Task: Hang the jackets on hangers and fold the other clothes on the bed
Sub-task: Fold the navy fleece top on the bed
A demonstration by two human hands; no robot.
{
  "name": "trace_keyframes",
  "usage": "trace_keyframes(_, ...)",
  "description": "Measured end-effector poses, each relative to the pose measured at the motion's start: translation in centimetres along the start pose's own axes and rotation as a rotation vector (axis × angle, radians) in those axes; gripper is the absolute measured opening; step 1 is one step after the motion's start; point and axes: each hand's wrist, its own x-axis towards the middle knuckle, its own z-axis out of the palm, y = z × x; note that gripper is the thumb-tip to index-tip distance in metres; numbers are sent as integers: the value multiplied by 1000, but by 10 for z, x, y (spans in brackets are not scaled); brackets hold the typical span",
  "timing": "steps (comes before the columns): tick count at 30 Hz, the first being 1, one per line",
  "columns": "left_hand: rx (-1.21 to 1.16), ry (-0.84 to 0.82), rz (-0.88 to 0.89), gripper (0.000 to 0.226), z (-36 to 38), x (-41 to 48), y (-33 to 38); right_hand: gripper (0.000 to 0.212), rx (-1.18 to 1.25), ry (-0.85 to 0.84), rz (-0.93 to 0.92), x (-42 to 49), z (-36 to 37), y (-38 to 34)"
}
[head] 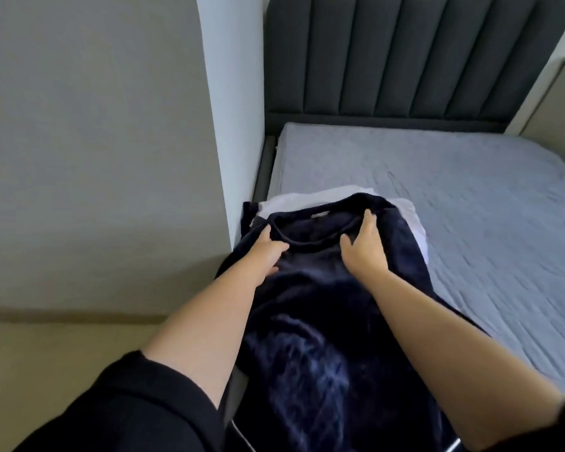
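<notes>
Our left hand [268,252], right hand [364,251] both flat, fingers straight, pressing navy top [323,308] over white garment [410,218] on bed [486,203].

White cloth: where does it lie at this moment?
In the head view, the white cloth lies on the left side of the bed, near the pale wall corner, partly under the collar end of the dark navy garment.

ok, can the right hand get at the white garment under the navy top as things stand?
Probably yes. The right hand lies on the navy top by its collar, and the white garment shows a bare edge beside it, nothing covering that part. The rest lies under the navy top.
</notes>
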Motion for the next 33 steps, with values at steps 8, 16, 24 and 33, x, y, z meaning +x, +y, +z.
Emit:
trace_keyframes(8, 829, 61, 80, 48, -5, -25, -176, 63, -439, -275, 1, -133, 132, 89)
trace_keyframes(16, 838, 136, 284, 49, -11, -42, -223, 65, -489, -196, 30, -145, 162, 117)
trace_keyframes(24, 698, 424, 382, 16, -33, -77, -247, 65, -559, -195, 10, -138, 167, 117)
trace_keyframes(33, 490, -113, -26, 37, -49, -100, -236, 60, -372, -289, 28, -151, 140, 99)
